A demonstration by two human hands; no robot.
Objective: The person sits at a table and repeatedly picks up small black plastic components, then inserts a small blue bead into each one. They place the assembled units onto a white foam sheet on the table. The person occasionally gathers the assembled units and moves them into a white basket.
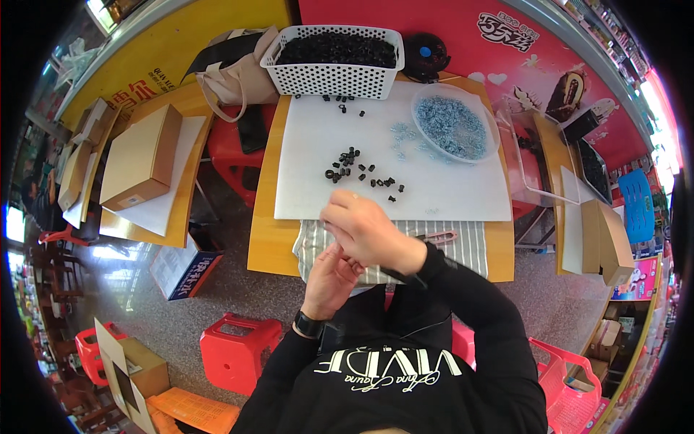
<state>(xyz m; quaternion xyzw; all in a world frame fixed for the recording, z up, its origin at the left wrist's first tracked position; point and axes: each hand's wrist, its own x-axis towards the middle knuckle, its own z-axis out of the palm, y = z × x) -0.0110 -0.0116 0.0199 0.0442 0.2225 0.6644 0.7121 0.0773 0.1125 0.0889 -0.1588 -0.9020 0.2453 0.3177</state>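
The two hands are together at the near edge of the table (264,249), the right hand (370,230) lying over and slightly beyond the left hand (327,283), with their fingers meeting; the right one's back covers part of its own fingers and the left's fingertips, so I cannot tell whether either is closed on something, or on what. Just beyond them, small black parts (346,172) lie scattered on the white sheet (434,194); some look ring-shaped or tubular, but they are too small for their exact form to be made out. More of these fill a white perforated basket (329,81) at the far edge, where only the top layer shows, and a few lie just in front of it. At far right a round clear tub (494,145) holds pale-blue pieces (452,119), whose single shapes blur into one another; others have spilled to its left. Near the right sleeve (473,289), a pink-handled tool (441,237) lies on a striped cloth (463,253) that the hands and sleeve partly hide; the tool's working end is unclear. A black round object (425,56) right of the basket cannot be identified for certain. At left, a dark flat object (251,130), perhaps a phone, lies on a red stool (231,155), partly hidden by the table and a beige bag (242,76).
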